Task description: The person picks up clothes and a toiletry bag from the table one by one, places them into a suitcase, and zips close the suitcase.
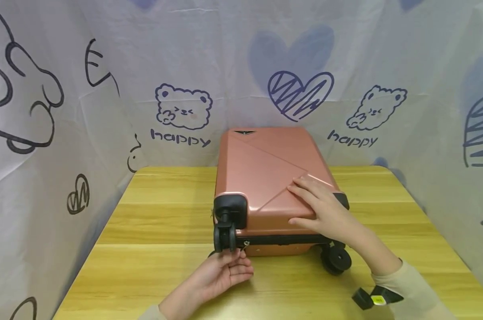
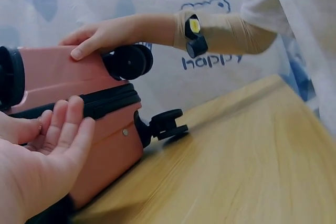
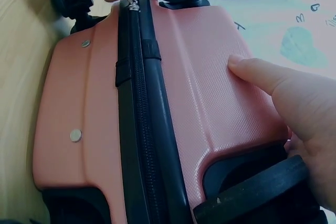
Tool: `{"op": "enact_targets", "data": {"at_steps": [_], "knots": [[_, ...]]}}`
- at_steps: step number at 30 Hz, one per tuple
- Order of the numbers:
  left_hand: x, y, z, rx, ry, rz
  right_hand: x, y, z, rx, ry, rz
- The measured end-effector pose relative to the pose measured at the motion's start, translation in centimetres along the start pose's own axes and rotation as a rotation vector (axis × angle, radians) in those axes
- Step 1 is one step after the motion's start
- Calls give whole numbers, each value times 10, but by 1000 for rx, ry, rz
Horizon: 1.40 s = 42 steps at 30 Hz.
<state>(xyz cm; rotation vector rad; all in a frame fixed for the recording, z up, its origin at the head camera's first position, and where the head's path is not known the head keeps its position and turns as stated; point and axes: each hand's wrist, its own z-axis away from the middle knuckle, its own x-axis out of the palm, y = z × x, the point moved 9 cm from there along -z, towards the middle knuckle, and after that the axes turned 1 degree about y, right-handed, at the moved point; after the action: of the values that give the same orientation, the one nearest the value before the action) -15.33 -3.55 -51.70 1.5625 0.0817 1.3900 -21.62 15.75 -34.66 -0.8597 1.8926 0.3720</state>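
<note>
A pink hard-shell suitcase (image 1: 273, 178) lies flat, its wheeled end towards me. Along that end runs a black zipper (image 3: 140, 124), closed over the stretch seen in the right wrist view. My left hand (image 1: 225, 271) pinches the small metal zipper pull (image 1: 246, 243) near the left wheel (image 1: 224, 235), thumb against curled index finger. The other fingers curl loosely, palm up. My right hand (image 1: 325, 209) rests on the suitcase's top shell near the right corner, fingers spread and thumb over the front edge.
The suitcase stands on a wood-grain table (image 1: 153, 231). A printed white cloth (image 1: 233, 58) hangs behind and at both sides. Black caster wheels (image 1: 335, 259) stick out from the suitcase's near corners. A small black device (image 1: 375, 297) is strapped on the right sleeve.
</note>
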Motion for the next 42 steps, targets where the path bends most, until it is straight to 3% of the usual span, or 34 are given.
{"op": "enact_targets", "data": {"at_steps": [5, 11, 23, 31, 35, 42], "knots": [[-1, 1, 3, -15, 6, 79, 0, 0, 2, -12, -22, 31], [-6, 5, 7, -11, 58, 58, 0, -2, 4, -30, -47, 68], [-17, 16, 22, 23, 87, 60, -2, -13, 1, -101, 37, 87], [-37, 32, 38, 35, 114, 104, -6, -11, 6, -111, 77, 112], [-42, 39, 36, 23, 76, 85, -6, -8, 7, -96, 72, 112], [-46, 44, 36, -33, 15, 22, -1, -13, 4, -38, -16, 111]]}}
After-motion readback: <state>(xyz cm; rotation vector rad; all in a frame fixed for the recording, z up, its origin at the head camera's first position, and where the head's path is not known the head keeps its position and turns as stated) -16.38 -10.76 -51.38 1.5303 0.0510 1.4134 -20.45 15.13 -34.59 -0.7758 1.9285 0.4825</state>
